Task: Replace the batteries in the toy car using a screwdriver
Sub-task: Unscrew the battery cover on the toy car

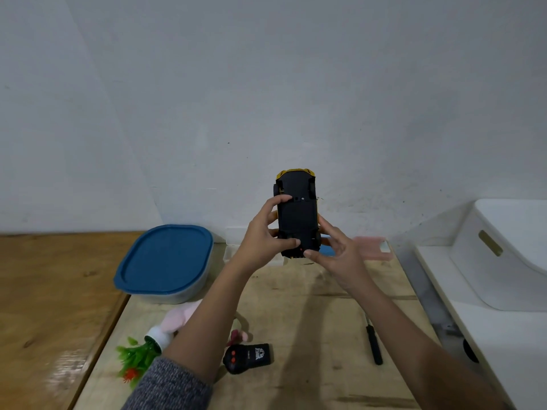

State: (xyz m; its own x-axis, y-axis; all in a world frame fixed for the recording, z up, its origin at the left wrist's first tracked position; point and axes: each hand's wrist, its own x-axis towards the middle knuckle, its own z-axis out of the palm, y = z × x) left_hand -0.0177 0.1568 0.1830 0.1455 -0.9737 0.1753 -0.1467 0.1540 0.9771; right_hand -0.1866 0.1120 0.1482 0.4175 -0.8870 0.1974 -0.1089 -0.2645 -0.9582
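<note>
The yellow toy car [297,216] is held up in the air above the table, its black underside turned toward me and a small screw visible near its upper end. My left hand [265,236] grips its left side, fingers on the top and thumb on the lower part. My right hand [337,255] holds the lower right corner, thumb on the bottom end. A black screwdriver [373,341] lies on the table [310,335] to the right, apart from both hands. No batteries are visible.
A clear tub with a blue lid [165,260] stands at the left. A black remote control [247,358], a pink soft toy [180,319] and a small plastic plant [136,358] lie near me. A pink-lidded box [374,247] sits behind the car, a white bin [503,253] at right.
</note>
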